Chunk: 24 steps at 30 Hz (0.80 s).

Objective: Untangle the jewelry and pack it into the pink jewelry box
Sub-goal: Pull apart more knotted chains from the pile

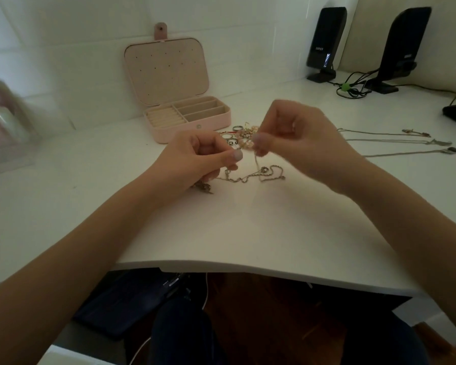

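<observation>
Pinching a thin chain [250, 176] between them, left hand [200, 159] and right hand [298, 135], fingers curled tight on it above the table [248, 227]. Chain's upper run blurred; its loops lie on the table below. Tangle [244, 135] of rings and gold pieces partly hidden behind the hands. Box [187, 119] open, just beyond. Three necklaces [395, 140] laid out right. Speakers [327, 40] carry a label, unreadable. Left edge blurred.

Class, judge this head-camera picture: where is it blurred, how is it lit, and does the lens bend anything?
Head view: dim, soft light; motion blur smears the right hand and the bottles at far left; the wide lens bows the desk edge; the pink jewelry box stays fairly sharp.
</observation>
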### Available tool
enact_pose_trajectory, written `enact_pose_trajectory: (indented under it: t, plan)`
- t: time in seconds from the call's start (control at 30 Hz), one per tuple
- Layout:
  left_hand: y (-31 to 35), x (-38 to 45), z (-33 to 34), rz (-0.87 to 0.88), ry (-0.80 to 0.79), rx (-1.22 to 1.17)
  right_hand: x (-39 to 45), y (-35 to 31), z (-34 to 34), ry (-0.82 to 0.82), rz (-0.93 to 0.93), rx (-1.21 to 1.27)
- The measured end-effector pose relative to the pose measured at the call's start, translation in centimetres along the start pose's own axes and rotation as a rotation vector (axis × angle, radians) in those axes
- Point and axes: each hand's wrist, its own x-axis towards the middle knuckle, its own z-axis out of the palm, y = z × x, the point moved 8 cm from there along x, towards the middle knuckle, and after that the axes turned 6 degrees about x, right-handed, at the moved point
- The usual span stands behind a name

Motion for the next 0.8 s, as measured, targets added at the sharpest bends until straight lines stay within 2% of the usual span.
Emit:
enact_pose_trajectory:
  t: [0.13,0.2,0.37,0.63,0.8]
  plan:
    - [-0.5,0.1,-0.2,-0.017,0.016,0.012,0.1,0.8,-0.4,0.05,0.213,0.566]
    - [-0.5,0.1,-0.2,-0.022,0.006,-0.008,0.1,1.2,-0.6,0.12,0.286,0.75]
    - [-0.5,0.1,-0.2,-0.067,-0.007,-0.045,0.2,2.4,-2.6,0.241,0.358,0.9]
    - [-0.7,0.0,-0.2,-0.105,0.011,0.046,0.4,3.6,-6.4,0.505,0.216,1.211]
    - [-0.9,-0.1,-0.3,-0.116,0.006,0.066,0.0,4.7,-7.8,0.649,0.205,1.361]
